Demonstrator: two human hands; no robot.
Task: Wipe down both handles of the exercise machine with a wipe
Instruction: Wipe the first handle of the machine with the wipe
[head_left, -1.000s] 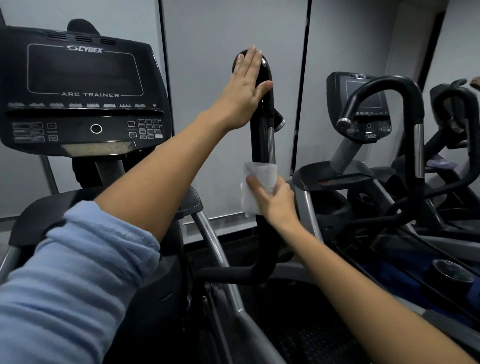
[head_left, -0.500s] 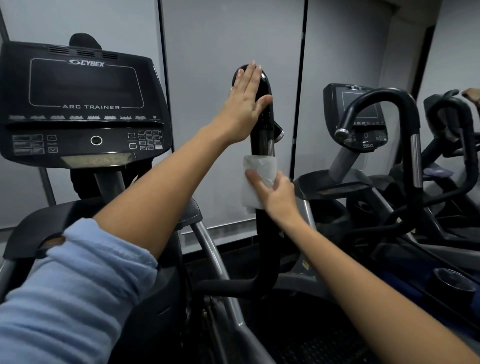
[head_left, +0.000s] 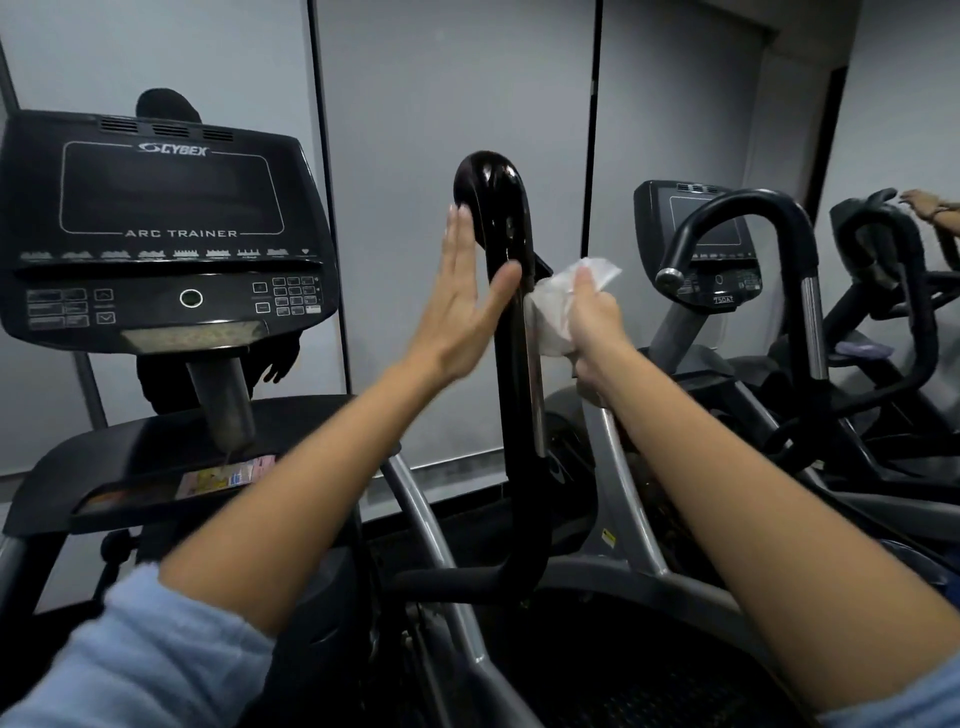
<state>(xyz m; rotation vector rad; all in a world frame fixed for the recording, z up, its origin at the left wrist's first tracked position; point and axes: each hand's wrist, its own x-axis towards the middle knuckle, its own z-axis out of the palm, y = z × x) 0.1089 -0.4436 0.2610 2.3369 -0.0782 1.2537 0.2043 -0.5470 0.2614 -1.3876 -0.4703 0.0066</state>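
Observation:
A glossy black handle (head_left: 511, 364) with a curved top rises upright in the middle of the head view. My left hand (head_left: 465, 306) lies flat against its left side with straight fingers, the thumb touching the bar's front. On the bar's right side, my right hand (head_left: 592, 322) grips a crumpled white wipe (head_left: 556, 306) and presses it against the handle a little below the curve. The machine's other handle is not in view.
The black Cybex console (head_left: 161, 234) stands at the left, above a dark tray (head_left: 130, 467). A second machine with its own curved handle (head_left: 779, 270) and console (head_left: 701, 228) stands at the right. Another person's hand (head_left: 930, 205) shows at the far right edge.
My right hand has carried the wipe up the handle and round to its right side. My left hand has slid down from the curved top to the bar's left side.

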